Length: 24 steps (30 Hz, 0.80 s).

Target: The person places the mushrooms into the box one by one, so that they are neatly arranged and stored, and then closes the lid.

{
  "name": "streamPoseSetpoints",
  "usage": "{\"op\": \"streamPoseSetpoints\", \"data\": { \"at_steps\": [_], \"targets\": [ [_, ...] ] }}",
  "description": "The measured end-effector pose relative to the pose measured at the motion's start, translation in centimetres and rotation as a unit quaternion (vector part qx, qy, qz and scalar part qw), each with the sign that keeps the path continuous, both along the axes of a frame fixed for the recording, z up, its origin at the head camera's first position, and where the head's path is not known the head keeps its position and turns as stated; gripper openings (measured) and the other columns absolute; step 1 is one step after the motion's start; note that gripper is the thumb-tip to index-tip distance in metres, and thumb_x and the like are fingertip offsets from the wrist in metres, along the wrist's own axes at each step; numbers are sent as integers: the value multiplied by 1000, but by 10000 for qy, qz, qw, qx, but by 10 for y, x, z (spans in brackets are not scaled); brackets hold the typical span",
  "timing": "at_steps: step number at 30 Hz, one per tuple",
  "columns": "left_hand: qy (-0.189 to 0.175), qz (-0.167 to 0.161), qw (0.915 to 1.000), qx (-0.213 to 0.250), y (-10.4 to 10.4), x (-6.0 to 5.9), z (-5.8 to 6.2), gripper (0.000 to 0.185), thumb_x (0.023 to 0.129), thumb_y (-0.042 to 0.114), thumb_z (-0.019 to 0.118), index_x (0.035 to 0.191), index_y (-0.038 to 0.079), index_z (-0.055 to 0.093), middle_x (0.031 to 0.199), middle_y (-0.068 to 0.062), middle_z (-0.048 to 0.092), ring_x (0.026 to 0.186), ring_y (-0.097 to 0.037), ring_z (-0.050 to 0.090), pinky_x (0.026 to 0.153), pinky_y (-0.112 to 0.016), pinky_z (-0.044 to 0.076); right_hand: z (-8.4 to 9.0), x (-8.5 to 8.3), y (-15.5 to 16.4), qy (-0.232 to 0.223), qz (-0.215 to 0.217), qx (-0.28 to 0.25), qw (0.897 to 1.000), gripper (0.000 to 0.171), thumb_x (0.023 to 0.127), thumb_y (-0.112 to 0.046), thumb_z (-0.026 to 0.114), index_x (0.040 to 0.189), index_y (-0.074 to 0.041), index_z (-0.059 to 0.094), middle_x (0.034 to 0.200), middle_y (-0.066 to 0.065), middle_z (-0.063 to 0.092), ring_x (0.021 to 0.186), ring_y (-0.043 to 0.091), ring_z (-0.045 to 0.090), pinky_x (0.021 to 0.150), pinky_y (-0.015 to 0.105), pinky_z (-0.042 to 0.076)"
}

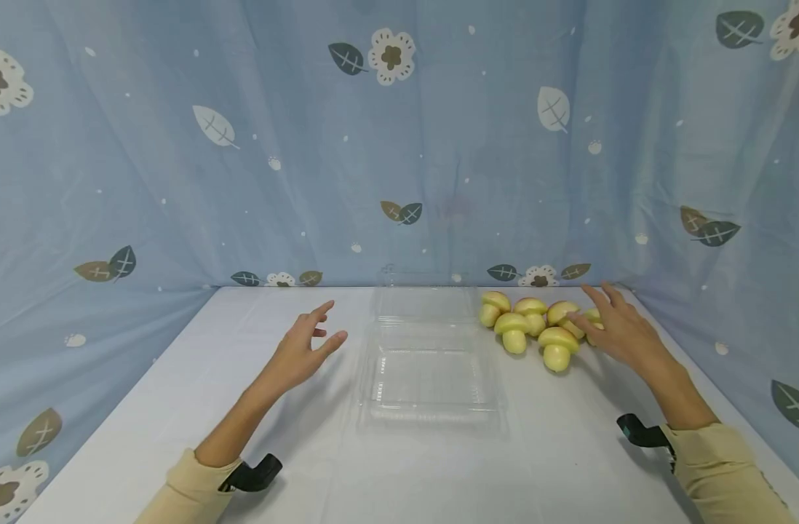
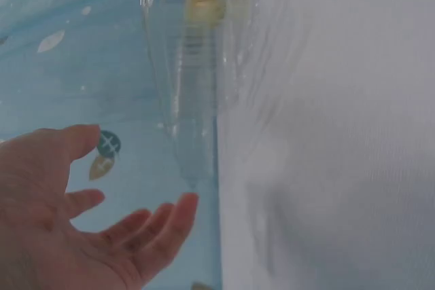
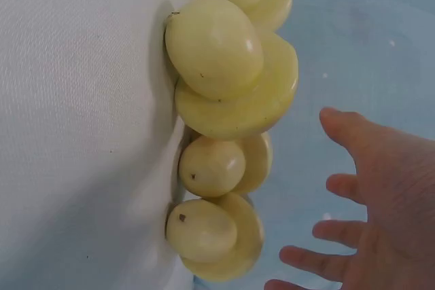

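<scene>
Several yellow-green toy mushrooms (image 1: 557,349) with rounded caps and fat stems lie grouped at the back right of the table. My right hand (image 1: 625,331) hovers at the right side of this group with fingers spread, holding nothing; in the right wrist view a gap shows between the fingers and the mushrooms (image 3: 214,45). A clear plastic clamshell box (image 1: 432,378) stands in the middle with its lid (image 1: 426,304) raised at the back. To the left of the box, my left hand (image 1: 297,353) is held in the air, fingers loosely bent and nothing in them.
A white cloth covers the table (image 1: 399,473). Behind it and at both sides hangs a blue curtain (image 1: 439,145) with leaf and flower prints. Each wrist carries a black camera mount (image 1: 252,474).
</scene>
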State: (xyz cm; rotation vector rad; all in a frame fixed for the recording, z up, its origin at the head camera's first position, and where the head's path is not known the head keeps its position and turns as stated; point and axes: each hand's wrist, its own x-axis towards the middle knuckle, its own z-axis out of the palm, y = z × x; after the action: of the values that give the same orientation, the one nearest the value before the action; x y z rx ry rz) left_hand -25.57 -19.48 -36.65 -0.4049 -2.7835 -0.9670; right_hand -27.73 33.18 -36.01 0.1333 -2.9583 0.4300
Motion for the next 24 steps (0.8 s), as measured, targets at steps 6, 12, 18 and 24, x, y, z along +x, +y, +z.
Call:
{"op": "streamPoseSetpoints", "data": {
  "at_steps": [6,12,18,24],
  "targets": [
    [-1026,-333,9860,1273,9,3,-4,62,85,45,58,138,38,27,125,-9,46,107,-26,55,64,-30,57,2,3,0,49,-42,-46,10000,81,88,-60,40,146,-11,12,145,32,9,123,58,20,84,74,26],
    [-1734,-485,9679,1754,17,19,7,61,85,36,61,137,36,30,120,-11,48,104,-31,55,67,-38,57,1,3,4,-51,-98,-141,9998,82,87,-61,39,146,-11,13,143,33,14,121,56,25,84,72,28],
    [-2106,-948,9456,2293,20,20,0,60,86,27,62,138,32,30,117,-17,48,100,-38,55,68,-39,57,-3,1,10,225,-241,-63,9994,79,87,-58,43,142,-4,26,136,36,24,116,54,30,85,69,31],
    [-2489,-1186,9190,2818,22,21,-4,62,86,19,62,139,26,30,114,-20,47,99,-45,53,69,-43,56,-9,1,15,447,-429,-95,9980,75,86,-55,49,137,-1,34,131,37,30,113,53,33,82,67,34]
  ]
}}
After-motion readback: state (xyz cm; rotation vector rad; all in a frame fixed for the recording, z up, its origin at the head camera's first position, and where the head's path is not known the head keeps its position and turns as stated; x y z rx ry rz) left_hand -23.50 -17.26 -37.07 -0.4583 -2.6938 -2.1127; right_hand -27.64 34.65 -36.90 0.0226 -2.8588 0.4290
